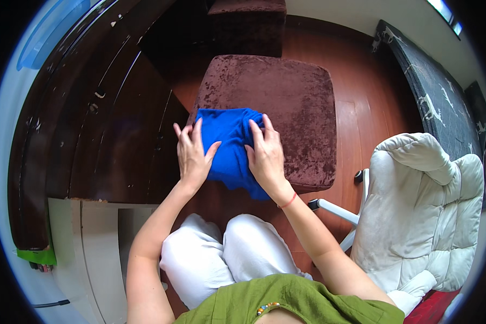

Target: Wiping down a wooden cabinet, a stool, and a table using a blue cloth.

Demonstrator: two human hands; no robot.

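Observation:
A blue cloth (229,143), which looks like a folded garment, lies on the near left part of a brown velvet ottoman (286,97). Its lower end hangs over the ottoman's front edge. My left hand (194,154) rests along the cloth's left side, fingers spread and thumb on the fabric. On the opposite side, my right hand (265,154) lies on the cloth's right edge with its fingers apart. A thin red string circles my right wrist. The undersides of the cloth are hidden.
A dark wooden cabinet (108,124) stands close on the left. To the right is a cushioned white chair (416,210) on a white wheeled base. Behind the ottoman sits another brown velvet seat (247,27). A dark folded board with deer prints (437,92) leans by the right wall.

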